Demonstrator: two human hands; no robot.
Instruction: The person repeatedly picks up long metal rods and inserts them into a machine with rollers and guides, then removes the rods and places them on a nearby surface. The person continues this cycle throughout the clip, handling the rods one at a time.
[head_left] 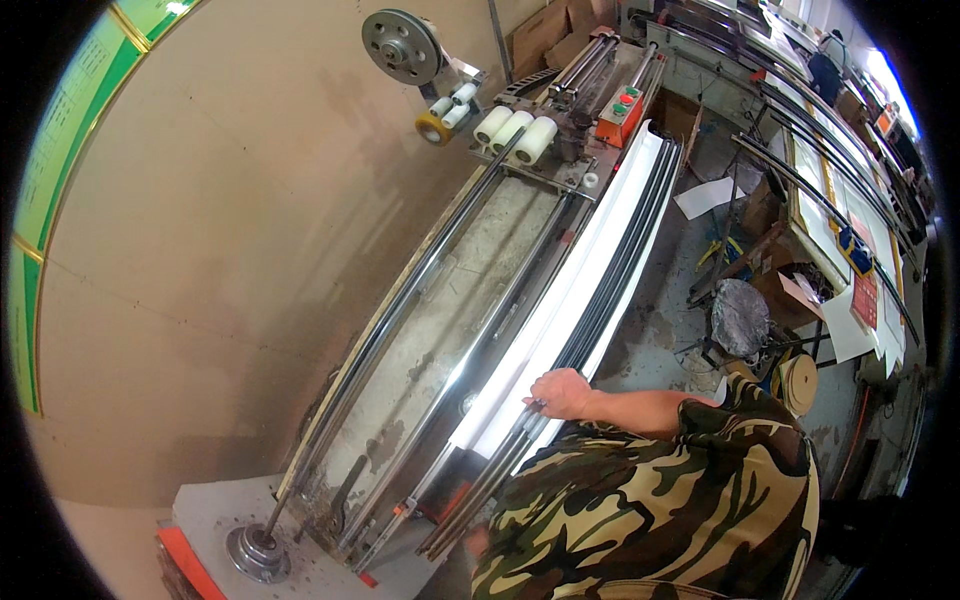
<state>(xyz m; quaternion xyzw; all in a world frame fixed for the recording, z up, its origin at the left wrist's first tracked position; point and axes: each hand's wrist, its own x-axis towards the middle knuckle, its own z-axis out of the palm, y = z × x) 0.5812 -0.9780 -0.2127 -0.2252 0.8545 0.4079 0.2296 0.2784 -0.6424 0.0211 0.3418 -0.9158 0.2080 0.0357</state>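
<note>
A bundle of long, thin dark rods (628, 262) lies lengthwise on white sheeting (590, 260) along the near side of a long machine. My right hand (562, 393) is closed over the bundle near its close end, the fingers curled down onto the rods. Its bare forearm comes in from the right, out of a camouflage sleeve. Below the hand, several brownish rod ends run toward the lower edge. At the left edge of my camouflage shirt (650, 510), a small patch of skin may be my left hand or arm; its fingers are hidden.
The machine bed (455, 290) has shiny rails, white rollers (515, 135), a grey wheel (400, 47) and an orange button box (620, 115). A wrapped stool (740, 318), a tape roll (798, 383) and a worktable with dark rods stand right. Another person (826, 75) is far back.
</note>
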